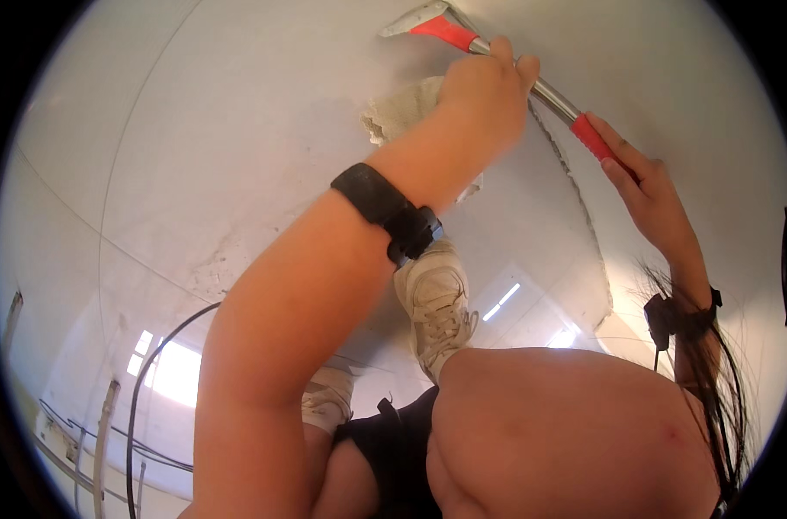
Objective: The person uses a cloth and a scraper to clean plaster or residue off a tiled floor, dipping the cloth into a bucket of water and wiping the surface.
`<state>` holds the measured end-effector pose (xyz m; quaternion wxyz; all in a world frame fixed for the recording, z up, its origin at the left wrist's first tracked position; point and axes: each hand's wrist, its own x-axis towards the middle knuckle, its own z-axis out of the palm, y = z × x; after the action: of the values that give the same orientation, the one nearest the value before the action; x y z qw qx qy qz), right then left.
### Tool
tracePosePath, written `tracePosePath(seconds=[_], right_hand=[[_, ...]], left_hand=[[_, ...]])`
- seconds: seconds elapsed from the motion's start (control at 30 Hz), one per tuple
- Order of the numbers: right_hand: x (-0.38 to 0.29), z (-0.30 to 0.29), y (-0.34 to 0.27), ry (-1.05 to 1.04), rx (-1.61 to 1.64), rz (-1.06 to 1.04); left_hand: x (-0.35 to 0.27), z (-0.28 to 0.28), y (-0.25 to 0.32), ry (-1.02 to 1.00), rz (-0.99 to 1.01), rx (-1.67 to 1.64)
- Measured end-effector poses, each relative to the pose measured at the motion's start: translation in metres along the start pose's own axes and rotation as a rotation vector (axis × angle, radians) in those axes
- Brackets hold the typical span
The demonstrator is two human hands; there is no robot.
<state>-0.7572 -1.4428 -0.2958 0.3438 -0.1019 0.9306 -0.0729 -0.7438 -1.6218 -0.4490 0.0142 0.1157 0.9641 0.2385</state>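
A long-handled scraper [555,98] with a metal shaft, red sleeves and a pale, dirty blade lies slanting across the upper right. My left hand [487,91] is closed around its shaft near the head. Lower down, my right hand [646,185] grips the red handle end. The blade is at the smooth pale surface; whether it touches is unclear. Partly hidden by my left hand and forearm is a beige, ragged-edged patch [400,110]; whether it is a loose piece or exposed material cannot be told.
My beige shoe [435,298] and bent knee are close below the arms. A jagged crack or edge [572,172] runs down the right of the pale surface. A black cable [132,415] curves at the lower left, near thin upright bars [104,434]. Loose hair hangs at the right.
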Motion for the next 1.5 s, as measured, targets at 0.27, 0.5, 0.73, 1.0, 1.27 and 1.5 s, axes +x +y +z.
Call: tracePosePath(seconds=[0.27, 0.5, 0.73, 1.0, 1.27, 1.5], right_hand=[[0.021, 0.004, 0.000, 0.134, 0.038, -0.298], [0.068, 0.008, -0.047, 0.198, 0.093, -0.466], [0.068, 0.017, -0.090, 0.171, -0.072, -0.287], [-0.043, 0.058, -0.044, 0.170, -0.069, -0.237], [0.020, 0.044, -0.090, 0.190, -0.112, -0.325], [0.079, 0.025, -0.137, 0.333, -0.049, -0.446]], left_hand=[[0.001, -0.025, -0.021, 0.019, -0.075, -0.113], [0.019, -0.044, -0.079, 0.020, -0.207, 0.009], [0.022, -0.047, -0.118, 0.039, -0.167, 0.093], [-0.070, -0.045, -0.011, -0.123, -0.240, -0.158], [-0.051, -0.053, -0.074, 0.002, -0.304, -0.184], [0.009, -0.106, -0.141, -0.084, -0.367, -0.085]])
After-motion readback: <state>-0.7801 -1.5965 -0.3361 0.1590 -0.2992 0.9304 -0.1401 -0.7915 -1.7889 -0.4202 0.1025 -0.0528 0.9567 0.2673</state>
